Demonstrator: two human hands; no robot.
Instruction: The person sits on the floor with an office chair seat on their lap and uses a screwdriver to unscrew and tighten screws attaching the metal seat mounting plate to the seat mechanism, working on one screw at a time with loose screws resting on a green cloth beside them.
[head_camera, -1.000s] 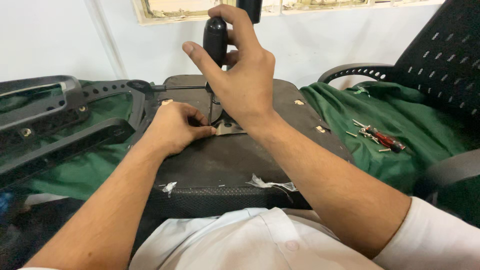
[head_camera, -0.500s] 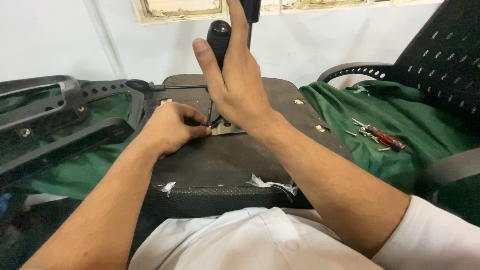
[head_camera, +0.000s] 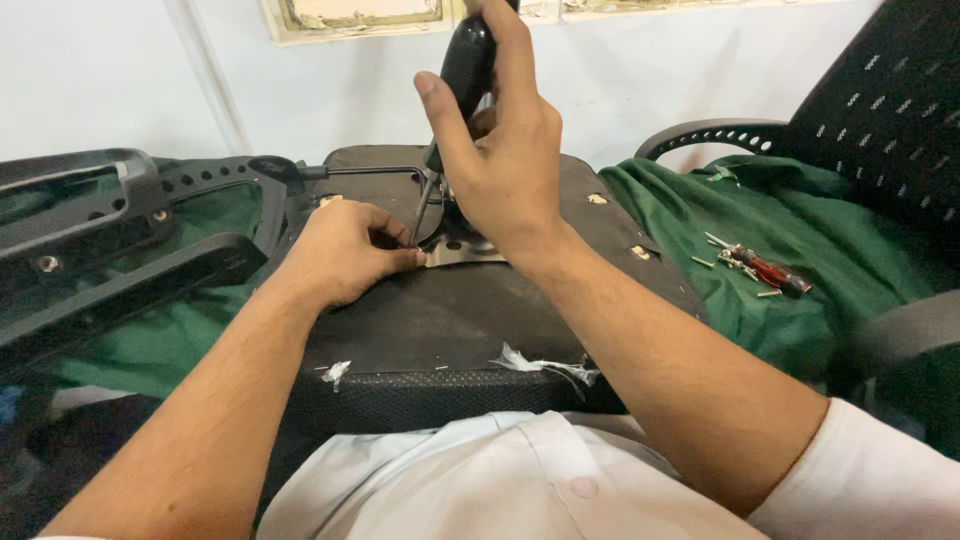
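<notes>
An upturned black chair seat (head_camera: 440, 330) lies in front of me on green cloth, its underside facing up. My right hand (head_camera: 500, 150) grips the black handle of a screwdriver (head_camera: 465, 65) held upright, its shaft (head_camera: 425, 205) running down to a metal plate (head_camera: 465, 252) on the seat. My left hand (head_camera: 345, 250) rests on the seat, fingertips pinched around the tip of the shaft at the plate's edge. What the fingers pinch is hidden.
A black plastic chair frame (head_camera: 110, 250) lies at the left. A green cloth (head_camera: 760, 230) carries a red-handled screwdriver (head_camera: 770, 270) and loose screws at the right. A black mesh chair back (head_camera: 880, 110) with armrest stands far right. Torn white scraps (head_camera: 540, 362) stick to the seat edge.
My right hand has tilted the screwdriver handle more upright and raised it slightly. My left hand stays at the shaft's tip.
</notes>
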